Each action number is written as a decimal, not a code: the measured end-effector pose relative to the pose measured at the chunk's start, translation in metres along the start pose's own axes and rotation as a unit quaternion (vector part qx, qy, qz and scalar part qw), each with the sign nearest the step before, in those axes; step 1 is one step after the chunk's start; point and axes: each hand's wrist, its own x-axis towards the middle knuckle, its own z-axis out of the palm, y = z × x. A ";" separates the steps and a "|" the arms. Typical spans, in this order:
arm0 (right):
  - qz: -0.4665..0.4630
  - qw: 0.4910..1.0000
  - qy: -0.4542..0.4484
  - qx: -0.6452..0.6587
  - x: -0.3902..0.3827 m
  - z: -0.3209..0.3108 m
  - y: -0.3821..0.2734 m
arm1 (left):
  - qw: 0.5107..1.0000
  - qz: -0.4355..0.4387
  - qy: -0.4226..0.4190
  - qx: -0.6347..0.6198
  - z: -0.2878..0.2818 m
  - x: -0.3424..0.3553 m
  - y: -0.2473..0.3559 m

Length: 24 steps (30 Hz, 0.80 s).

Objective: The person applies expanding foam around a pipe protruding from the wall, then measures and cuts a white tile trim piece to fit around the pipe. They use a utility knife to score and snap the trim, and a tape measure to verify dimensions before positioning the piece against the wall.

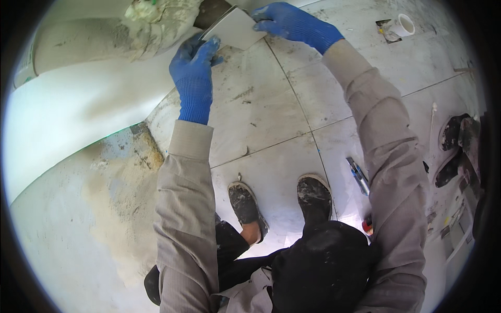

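Observation:
Both my hands wear blue knitted work gloves and reach forward over the floor. A flat white tile piece (pixel 238 29) is held between them, tilted. My left hand (pixel 195 70) pinches its near left corner between thumb and fingers. At the right edge, the fingers and thumb of my right hand (pixel 295 25) close on the tile. A dark brown-grey patch (pixel 211 11) shows just behind the tile; what it belongs to is cut off by the upper edge.
A plaster-smeared pipe (pixel 78 44) runs at the upper left beside a white surface (pixel 99 99). A white pipe stub (pixel 405 24) rises from a floor hole at upper right. A utility knife (pixel 358 176) lies on the tiled floor (pixel 271 156). Dark stained shoes (pixel 453 135) are far right.

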 end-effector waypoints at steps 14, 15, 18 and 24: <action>0.322 0.831 0.077 0.448 -0.013 0.067 -0.022 | 0.994 0.055 0.084 -0.051 0.012 0.020 0.004; 0.318 0.771 0.059 0.549 -0.010 0.077 -0.015 | 0.992 0.058 0.094 -0.061 0.017 0.022 0.004; 0.383 0.689 0.088 0.609 -0.010 0.099 -0.028 | 0.989 0.032 0.123 -0.077 0.017 0.025 0.003; 0.360 0.654 0.184 0.639 0.003 0.111 -0.033 | 0.981 0.012 0.168 -0.097 0.026 0.024 0.000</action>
